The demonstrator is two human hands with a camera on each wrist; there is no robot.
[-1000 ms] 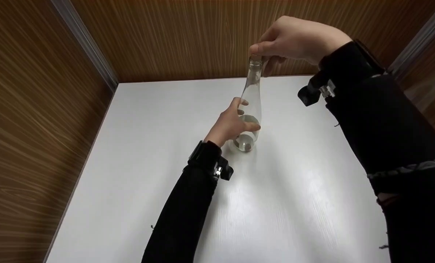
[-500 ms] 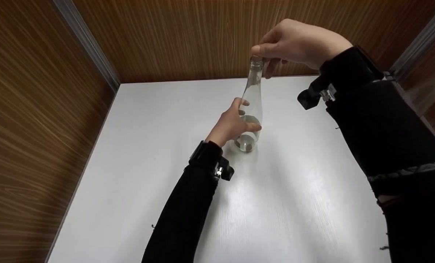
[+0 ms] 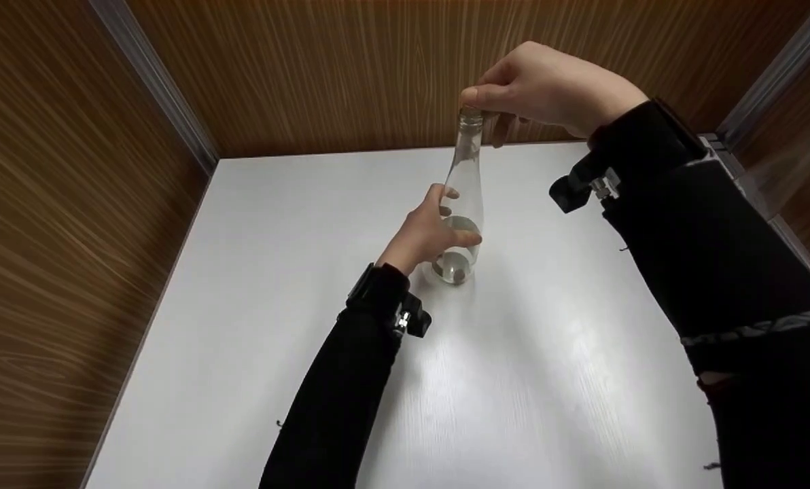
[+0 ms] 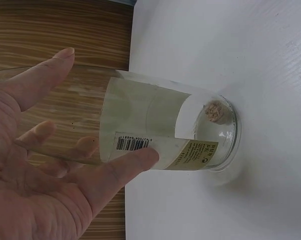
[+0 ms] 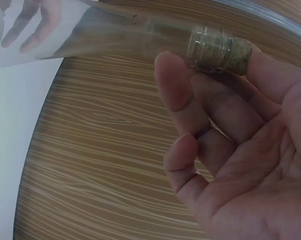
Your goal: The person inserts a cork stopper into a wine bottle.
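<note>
Glass bottle [image 3: 465, 197] stands upright on the white table [image 3: 534, 380], mid-back, w/ a cork bit [image 4: 214, 111] lying inside at its base. Your left hand [image 3: 427, 234] wraps the lower body, thumb & fingers curled round it. Your right hand [image 3: 548, 88] pinches the cork stopper [image 5: 220, 50] in the bottle mouth.

bottle [image 3: 464, 204] stands on the table [image 3: 310, 285], left hand [image 3: 425, 234] around its base, right hand [image 3: 548, 88] on the cork [image 5: 220, 50] up top
</note>
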